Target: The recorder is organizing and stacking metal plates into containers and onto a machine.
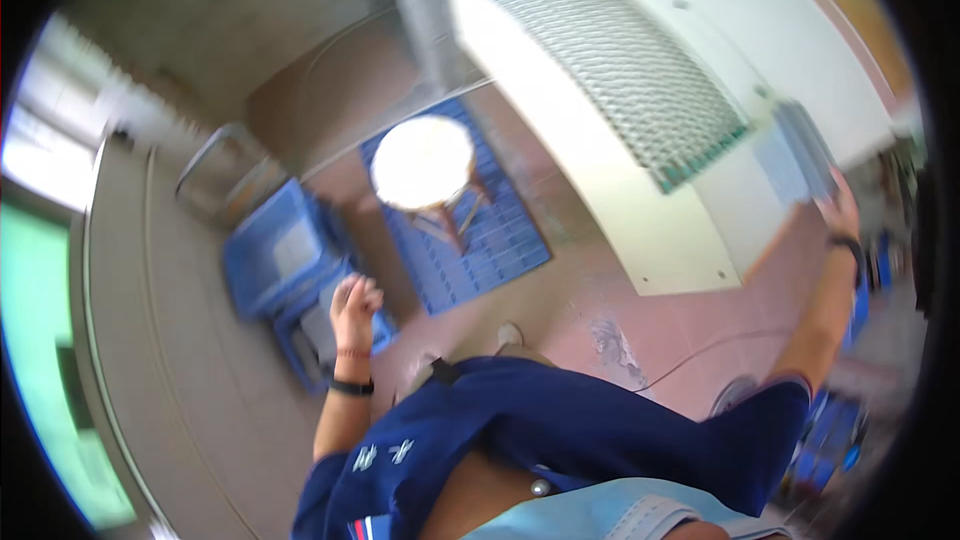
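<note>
At far right, the right hand (838, 208) grips a blurred grey tray (795, 155) beside the white machine (640, 110). The left hand (355, 302), loosely curled and empty, hangs over blue crates (275, 255).

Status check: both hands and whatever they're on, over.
Left hand raised, loosely curled, holding nothing, above the blue crates. Right hand out at the white machine, gripping a flat grey-blue tray. Round stool stands apart.
</note>
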The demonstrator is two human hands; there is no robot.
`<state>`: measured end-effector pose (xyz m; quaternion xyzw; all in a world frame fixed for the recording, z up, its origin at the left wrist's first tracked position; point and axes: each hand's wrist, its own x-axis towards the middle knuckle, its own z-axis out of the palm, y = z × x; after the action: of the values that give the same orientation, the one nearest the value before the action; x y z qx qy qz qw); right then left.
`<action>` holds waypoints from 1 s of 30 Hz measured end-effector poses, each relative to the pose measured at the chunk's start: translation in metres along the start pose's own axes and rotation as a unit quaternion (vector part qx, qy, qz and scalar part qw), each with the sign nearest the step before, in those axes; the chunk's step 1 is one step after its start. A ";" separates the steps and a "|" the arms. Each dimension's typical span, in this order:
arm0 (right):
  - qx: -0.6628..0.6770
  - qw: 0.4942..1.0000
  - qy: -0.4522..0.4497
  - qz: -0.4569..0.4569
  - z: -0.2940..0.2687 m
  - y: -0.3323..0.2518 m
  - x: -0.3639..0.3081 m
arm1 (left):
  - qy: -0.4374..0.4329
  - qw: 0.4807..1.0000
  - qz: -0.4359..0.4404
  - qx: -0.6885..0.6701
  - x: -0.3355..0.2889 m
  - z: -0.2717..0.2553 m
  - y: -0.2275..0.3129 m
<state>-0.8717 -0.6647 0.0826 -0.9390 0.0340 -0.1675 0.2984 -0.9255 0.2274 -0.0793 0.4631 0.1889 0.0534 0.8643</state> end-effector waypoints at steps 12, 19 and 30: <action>-0.089 0.929 0.311 0.177 0.036 -0.126 -0.024 | 0.185 0.981 -0.040 0.044 -0.021 -0.057 -0.011; 0.052 0.991 0.072 0.102 0.270 -0.321 -0.076 | 0.254 0.965 -0.043 -0.047 -0.047 -0.158 0.005; 0.284 0.875 -0.360 0.157 0.630 -0.581 -0.102 | 0.399 0.909 0.028 -0.121 -0.049 -0.390 0.087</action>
<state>-0.7775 0.1741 -0.0972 -0.7914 0.0226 0.2287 0.5664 -1.1105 0.5675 -0.1895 0.3002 0.4968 0.2798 0.7647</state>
